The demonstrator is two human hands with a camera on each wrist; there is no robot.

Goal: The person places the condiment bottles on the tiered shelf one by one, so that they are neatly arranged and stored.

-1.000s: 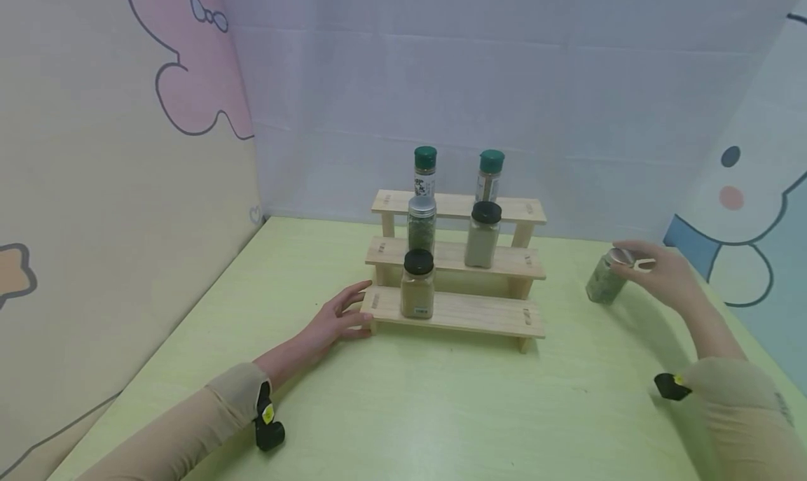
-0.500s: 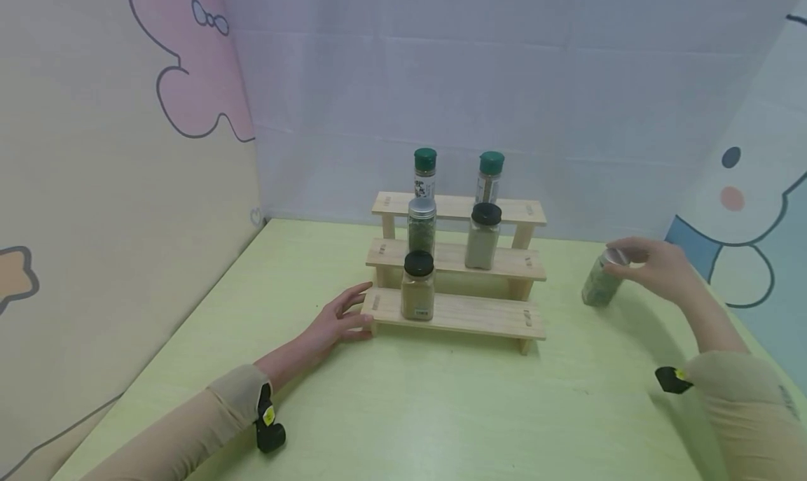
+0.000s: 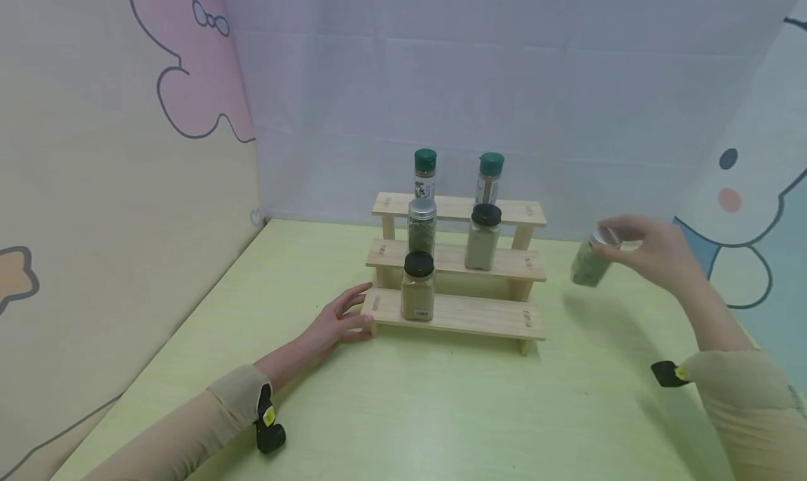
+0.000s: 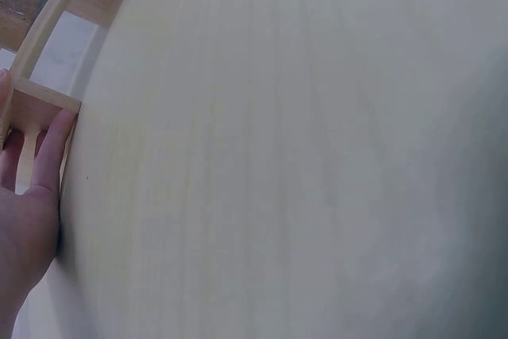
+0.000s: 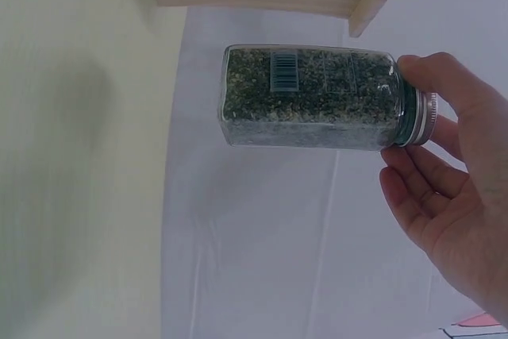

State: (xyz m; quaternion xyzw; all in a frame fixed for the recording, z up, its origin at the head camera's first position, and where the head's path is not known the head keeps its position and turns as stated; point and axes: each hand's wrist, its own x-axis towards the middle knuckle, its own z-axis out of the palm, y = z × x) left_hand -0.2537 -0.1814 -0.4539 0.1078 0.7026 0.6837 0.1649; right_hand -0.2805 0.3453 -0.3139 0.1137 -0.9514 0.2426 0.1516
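Observation:
My right hand (image 3: 660, 255) pinches the silver lid of a spice jar (image 3: 591, 262) between thumb and fingers. The clear jar is filled with green and whitish flakes and hangs tilted above the table, right of the rack; its barcode label shows in the right wrist view (image 5: 309, 97). My left hand (image 3: 328, 325) touches the left end of a three-step wooden rack (image 3: 479, 313), fingers fairly straight against the lowest shelf. On that shelf stands a black-lidded jar (image 3: 417, 293) of tan powder. Left wrist view: fingers (image 4: 51, 152) lie against the shelf's end leg.
The middle shelf bears a silver-lidded jar (image 3: 422, 230) of green herbs and a black-lidded jar (image 3: 482, 243). Two green-capped bottles (image 3: 425, 176) stand at the top step. Pale cloth (image 3: 315, 117) and printed panels border the light green table (image 3: 403, 411).
My right hand has lifted the green-flake jar off the table and moved it slightly left, towards the rack. My left hand has stayed at the rack's end.

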